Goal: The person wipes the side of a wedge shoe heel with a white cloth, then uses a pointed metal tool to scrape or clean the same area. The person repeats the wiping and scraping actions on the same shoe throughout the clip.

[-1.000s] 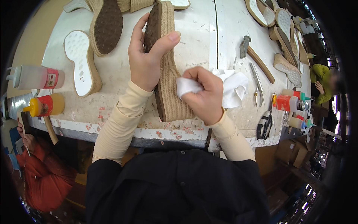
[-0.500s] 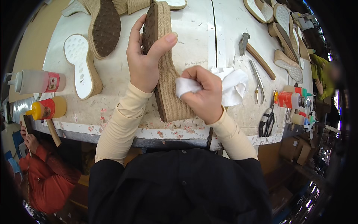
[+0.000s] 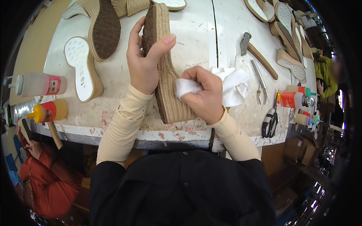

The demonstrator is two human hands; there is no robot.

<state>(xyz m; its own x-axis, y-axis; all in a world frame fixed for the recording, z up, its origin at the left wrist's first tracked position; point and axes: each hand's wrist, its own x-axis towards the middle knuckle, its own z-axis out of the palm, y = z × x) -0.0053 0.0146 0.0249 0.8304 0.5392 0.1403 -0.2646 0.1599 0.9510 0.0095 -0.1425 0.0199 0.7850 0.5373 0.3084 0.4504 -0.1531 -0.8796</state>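
Note:
A wedge shoe sole [image 3: 168, 88] with braided tan rope sides and a dark brown tread stands on edge over the table. My left hand [image 3: 145, 62] grips it around the tread, thumb across the rope side. Wrapped in my closed right hand [image 3: 204, 94] is a white cloth [image 3: 186, 86], pressed to the rope side near the heel. More of the white fabric [image 3: 235, 84] shows on the table behind the right hand; I cannot tell whether it is the same piece.
Left on the table [image 3: 120, 84] are other wedge soles [image 3: 81, 67], a clear bottle [image 3: 39, 83] and a yellow-capped bottle [image 3: 49, 110]. On the right lie a hammer [image 3: 262, 60], tweezers [image 3: 259, 77], scissors [image 3: 269, 122] and a red-labelled bottle [image 3: 291, 100]. Co-workers sit at both sides.
The sole and my left hand have shifted very slightly left. My right hand with the cloth stays at the rope side. At the left, a co-worker's hands have moved.

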